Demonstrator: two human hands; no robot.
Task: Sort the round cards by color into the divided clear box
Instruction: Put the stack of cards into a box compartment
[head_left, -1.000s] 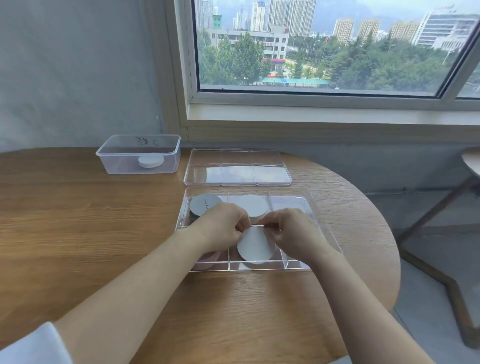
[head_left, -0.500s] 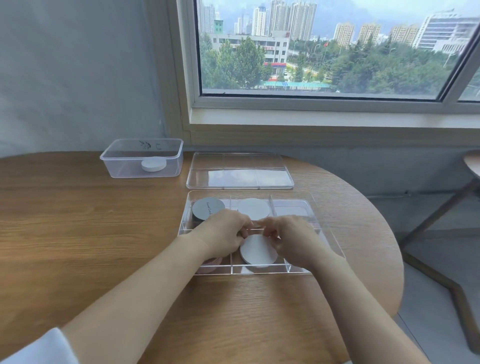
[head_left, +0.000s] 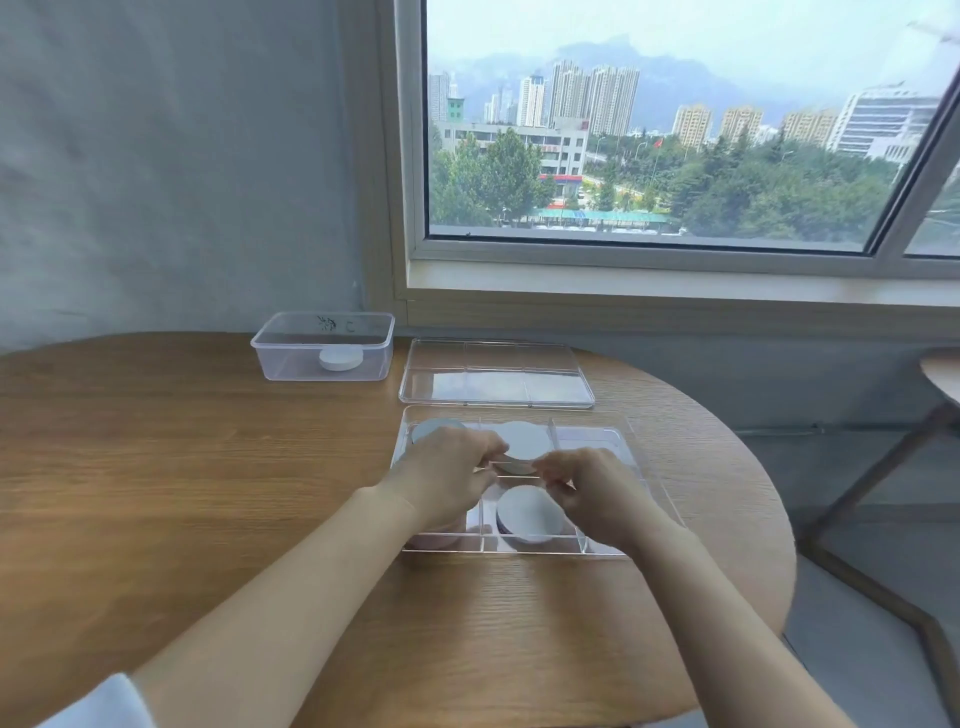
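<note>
Fingers (head_left: 491, 453) of the left hand (head_left: 447, 480) and right hand (head_left: 597, 493) curl tip to tip over the divided clear plastic box (head_left: 519, 552); whether they pinch anything cannot be told. White round cards (head_left: 530, 512) lie in its near middle compartment: placing step. Next move likely calls for reaching the white round stack (head_left: 340, 359) in the far clear plastic tub (head_left: 280, 364)

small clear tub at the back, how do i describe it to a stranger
On the wooden table, look to the far edge by the grey wall. The small clear tub stands left of the flat lid; it alone is deep-walled and holds one white disc.
</note>
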